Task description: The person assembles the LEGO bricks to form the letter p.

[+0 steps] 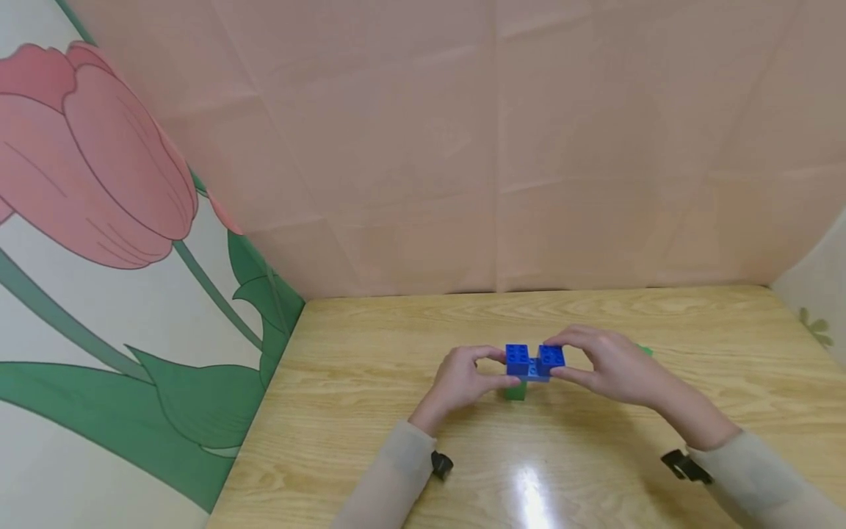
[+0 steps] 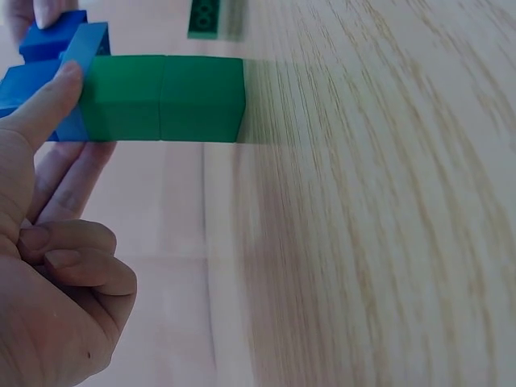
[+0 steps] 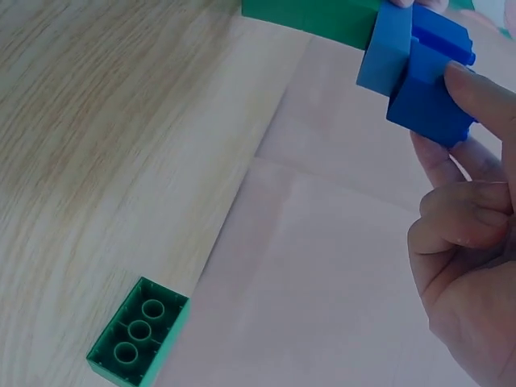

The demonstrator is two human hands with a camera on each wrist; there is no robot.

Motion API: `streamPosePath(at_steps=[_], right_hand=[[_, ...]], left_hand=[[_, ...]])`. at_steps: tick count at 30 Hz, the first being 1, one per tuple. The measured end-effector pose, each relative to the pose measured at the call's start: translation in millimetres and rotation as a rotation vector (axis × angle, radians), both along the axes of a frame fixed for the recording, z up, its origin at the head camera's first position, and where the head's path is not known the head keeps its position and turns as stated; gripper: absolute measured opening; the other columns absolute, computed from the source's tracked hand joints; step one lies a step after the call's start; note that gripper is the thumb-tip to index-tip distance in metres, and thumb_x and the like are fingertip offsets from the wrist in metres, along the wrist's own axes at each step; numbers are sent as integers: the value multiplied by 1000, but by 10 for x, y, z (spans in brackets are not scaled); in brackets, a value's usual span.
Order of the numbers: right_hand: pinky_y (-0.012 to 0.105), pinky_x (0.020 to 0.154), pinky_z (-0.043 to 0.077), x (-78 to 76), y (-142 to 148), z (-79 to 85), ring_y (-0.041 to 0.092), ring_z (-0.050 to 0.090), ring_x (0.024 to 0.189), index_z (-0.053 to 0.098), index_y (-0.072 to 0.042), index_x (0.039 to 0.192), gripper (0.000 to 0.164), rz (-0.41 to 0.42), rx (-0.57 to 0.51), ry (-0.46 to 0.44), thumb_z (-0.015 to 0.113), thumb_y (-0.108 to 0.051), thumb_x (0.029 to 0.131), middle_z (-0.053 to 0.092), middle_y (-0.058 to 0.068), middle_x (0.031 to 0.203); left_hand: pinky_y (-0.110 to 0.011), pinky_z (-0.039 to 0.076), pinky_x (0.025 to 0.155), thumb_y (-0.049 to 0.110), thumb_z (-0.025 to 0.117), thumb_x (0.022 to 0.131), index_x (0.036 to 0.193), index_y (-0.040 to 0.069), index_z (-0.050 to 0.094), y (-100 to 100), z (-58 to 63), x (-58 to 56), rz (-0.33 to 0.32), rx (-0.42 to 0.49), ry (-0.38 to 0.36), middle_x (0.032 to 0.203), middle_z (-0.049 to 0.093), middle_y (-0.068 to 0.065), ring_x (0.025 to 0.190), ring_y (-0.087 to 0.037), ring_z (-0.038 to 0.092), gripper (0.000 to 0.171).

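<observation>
A stack of toy building bricks stands on the table. Two green bricks (image 2: pixel 161 98) form its base. Across them lies a lighter blue brick (image 3: pixel 387 48), bearing two dark blue bricks with a gap between: a left one (image 1: pixel 517 358) and a right one (image 1: pixel 551 357). My left hand (image 1: pixel 464 378) pinches the stack's left side, its thumb against the lighter blue brick in the left wrist view. Between thumb and fingers, my right hand (image 1: pixel 615 366) holds the right dark blue brick. In the head view the hands and upper bricks partly hide the green base.
A loose green brick (image 3: pixel 139 332) lies on the table with its hollow underside showing; in the head view my right hand hides most of it. The wooden table (image 1: pixel 370 345) meets a pink cloth backdrop (image 1: pixel 410 184). A flower-printed panel (image 1: pixel 132 308) borders the left side.
</observation>
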State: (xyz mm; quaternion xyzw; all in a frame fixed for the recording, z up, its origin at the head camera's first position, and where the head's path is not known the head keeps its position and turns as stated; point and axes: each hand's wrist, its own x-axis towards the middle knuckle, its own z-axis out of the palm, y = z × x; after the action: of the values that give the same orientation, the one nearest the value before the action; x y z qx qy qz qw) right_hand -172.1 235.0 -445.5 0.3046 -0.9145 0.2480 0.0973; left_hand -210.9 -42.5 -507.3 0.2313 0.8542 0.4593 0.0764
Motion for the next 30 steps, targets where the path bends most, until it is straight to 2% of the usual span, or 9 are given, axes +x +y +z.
streamPosePath(at_steps=[5, 8, 10, 12, 15, 22, 25, 28, 30], right_hand=[[46, 79, 59, 1, 55, 9, 23, 70, 101, 71, -14, 127, 40, -5, -34, -63, 80, -34, 94, 72, 2, 122], [34, 65, 55, -2, 170, 38, 13, 63, 79, 70, -16, 128, 38, -40, -85, -116, 79, -32, 95, 72, 0, 121], [29, 57, 49, -8, 277, 70, 8, 55, 66, 69, -17, 130, 36, -73, -119, -139, 77, -31, 97, 71, -1, 120], [27, 49, 38, -21, 385, 101, 7, 40, 54, 68, -18, 131, 35, -98, -156, -154, 76, -27, 98, 71, 0, 118], [28, 46, 35, -34, 527, 128, 6, 34, 50, 68, -18, 132, 34, -120, -178, -142, 75, -23, 99, 70, 3, 119], [28, 46, 33, -89, 804, 30, 3, 34, 54, 68, -16, 133, 34, -181, -183, -143, 73, -22, 100, 69, 13, 127], [24, 50, 38, -117, 908, -29, 0, 44, 61, 69, -16, 132, 34, -212, -178, -144, 74, -22, 99, 69, 13, 126], [16, 66, 45, -129, 999, -78, 7, 61, 89, 70, -18, 132, 34, -253, -160, -158, 74, -26, 99, 70, 10, 126], [11, 79, 44, -142, 1060, -123, 11, 59, 112, 70, -19, 131, 34, -288, -148, -175, 74, -30, 99, 70, 7, 127]], left_hand=[[-27, 38, 57, 53, 84, 84, 117, 33, 77, 1, 0, -1, 5, -4, -12, 108, 71, 24, 63, -8, 44, 39], [-26, 38, 56, 52, 85, 83, 118, 33, 77, 6, 1, 0, 3, 0, -23, 108, 71, 24, 60, -8, 42, 40], [-25, 36, 51, 52, 85, 84, 118, 32, 77, 5, 0, 2, 0, 2, -27, 109, 71, 24, 53, -8, 37, 41], [-24, 32, 46, 51, 85, 84, 118, 31, 77, 1, 1, 6, 1, 8, -29, 109, 71, 23, 48, -8, 32, 41], [-24, 30, 44, 49, 86, 84, 118, 31, 77, -9, 1, 10, 2, 15, -27, 109, 71, 23, 45, -7, 29, 40], [-25, 34, 49, 50, 85, 84, 119, 31, 77, 6, -23, -7, 1, 14, -25, 108, 70, 25, 49, -8, 31, 41], [-26, 34, 51, 51, 85, 83, 118, 32, 77, 11, -22, -7, 5, 14, -26, 108, 70, 26, 52, -8, 33, 41], [-27, 34, 52, 50, 86, 83, 118, 33, 77, 14, -17, -5, 11, 12, -33, 108, 69, 26, 53, -9, 33, 40], [-27, 33, 51, 50, 86, 83, 118, 32, 77, 18, -15, -5, 15, 11, -37, 108, 70, 26, 52, -9, 31, 40]])
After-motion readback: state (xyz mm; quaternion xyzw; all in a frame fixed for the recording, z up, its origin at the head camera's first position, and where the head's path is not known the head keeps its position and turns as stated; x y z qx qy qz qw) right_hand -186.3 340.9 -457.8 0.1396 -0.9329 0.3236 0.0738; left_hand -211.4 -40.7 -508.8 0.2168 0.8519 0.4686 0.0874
